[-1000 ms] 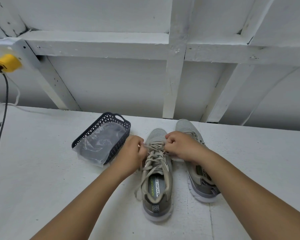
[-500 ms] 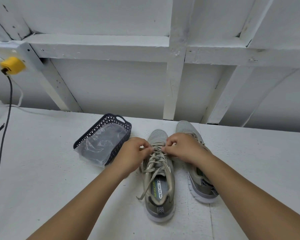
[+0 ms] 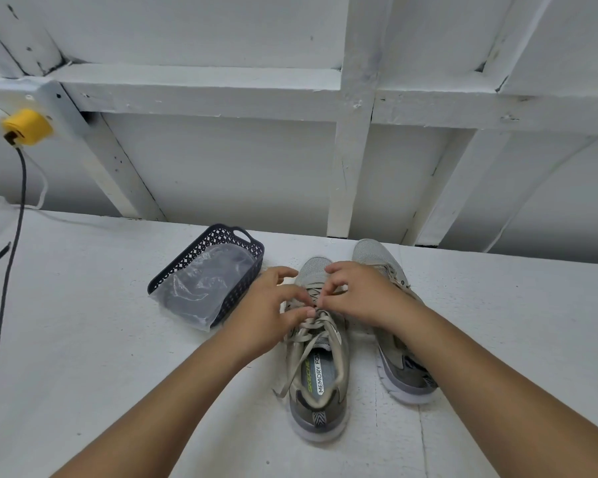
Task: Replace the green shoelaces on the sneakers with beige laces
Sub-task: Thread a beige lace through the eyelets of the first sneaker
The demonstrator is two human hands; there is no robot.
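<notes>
Both hands (image 3: 311, 305) apparently pinch beige lace (image 3: 302, 353) | laced sneaker (image 3: 320, 374) toe away, lengthwise

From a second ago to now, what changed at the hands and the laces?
The left hand loosened from a closed fist: its fingers now spread over the beige lace, thumb still at the crossing. The right hand shifted slightly toward the toe and keeps pinching the lace. Both sneakers, the left sneaker and right sneaker, and the basket stayed put.

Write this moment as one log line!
left hand: pinches beige lace | right hand: pinches same lace | shoe: left sneaker
</notes>
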